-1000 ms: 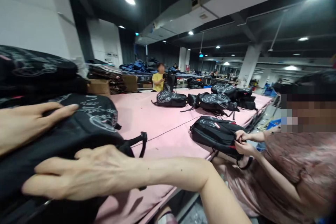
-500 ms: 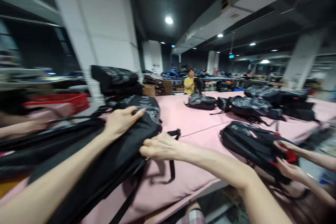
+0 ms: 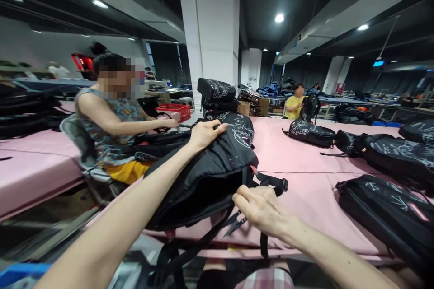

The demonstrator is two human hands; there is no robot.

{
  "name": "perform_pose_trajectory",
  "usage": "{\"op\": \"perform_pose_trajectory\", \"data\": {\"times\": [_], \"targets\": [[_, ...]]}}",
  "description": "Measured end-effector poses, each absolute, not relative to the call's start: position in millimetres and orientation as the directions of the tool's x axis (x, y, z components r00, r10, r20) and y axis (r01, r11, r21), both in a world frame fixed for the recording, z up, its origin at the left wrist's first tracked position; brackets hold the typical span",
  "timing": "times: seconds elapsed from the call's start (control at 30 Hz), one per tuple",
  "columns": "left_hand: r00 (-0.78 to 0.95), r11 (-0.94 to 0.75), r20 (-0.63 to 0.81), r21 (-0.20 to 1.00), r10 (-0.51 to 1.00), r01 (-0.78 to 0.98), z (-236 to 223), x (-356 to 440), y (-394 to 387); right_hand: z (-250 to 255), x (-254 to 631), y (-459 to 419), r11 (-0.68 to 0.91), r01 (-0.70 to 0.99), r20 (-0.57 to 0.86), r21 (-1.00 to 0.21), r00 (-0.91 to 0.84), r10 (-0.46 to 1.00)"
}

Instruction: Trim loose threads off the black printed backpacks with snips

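Note:
A black backpack (image 3: 220, 160) with white line drawings lies before me on the pink-covered table, its dark opening gaping toward me. My left hand (image 3: 207, 136) is closed on its upper side, fingers curled over the fabric. What exactly those fingers hold is partly hidden. Lower down, my right hand (image 3: 259, 210) pinches the rim of the opening near its right end. Just below that hand is a dark pair of scissors (image 3: 235, 224); whether the hand touches it I cannot tell. A black strap with a buckle (image 3: 276, 183) sticks out to the right.
Stacked backpacks (image 3: 217, 95) stand behind mine. At the left sits a co-worker (image 3: 115, 131) handling another black bag. More backpacks (image 3: 383, 207) lie along the pink table (image 3: 305, 207) to the right. A person in yellow (image 3: 293, 106) is farther back, and a red crate (image 3: 176, 110) stands behind the left co-worker.
My view has swung left, bringing the seated co-worker into sight and losing the hands at the right. The backpack's opening now gapes wide; both my hands still grip the bag.

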State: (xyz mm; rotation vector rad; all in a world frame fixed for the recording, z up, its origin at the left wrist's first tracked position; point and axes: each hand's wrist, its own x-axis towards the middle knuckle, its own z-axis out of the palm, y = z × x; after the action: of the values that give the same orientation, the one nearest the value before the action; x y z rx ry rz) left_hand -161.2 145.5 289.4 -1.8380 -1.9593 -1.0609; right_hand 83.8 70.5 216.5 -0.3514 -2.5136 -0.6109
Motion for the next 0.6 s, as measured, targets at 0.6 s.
{"op": "perform_pose_trajectory", "data": {"times": [0.6], "targets": [[0.168,-0.33,0.502,0.253,0.848,0.909,260,-61,101,156,171,55,0.869,0.124,0.706,-0.479,-0.535,0.465]]}}
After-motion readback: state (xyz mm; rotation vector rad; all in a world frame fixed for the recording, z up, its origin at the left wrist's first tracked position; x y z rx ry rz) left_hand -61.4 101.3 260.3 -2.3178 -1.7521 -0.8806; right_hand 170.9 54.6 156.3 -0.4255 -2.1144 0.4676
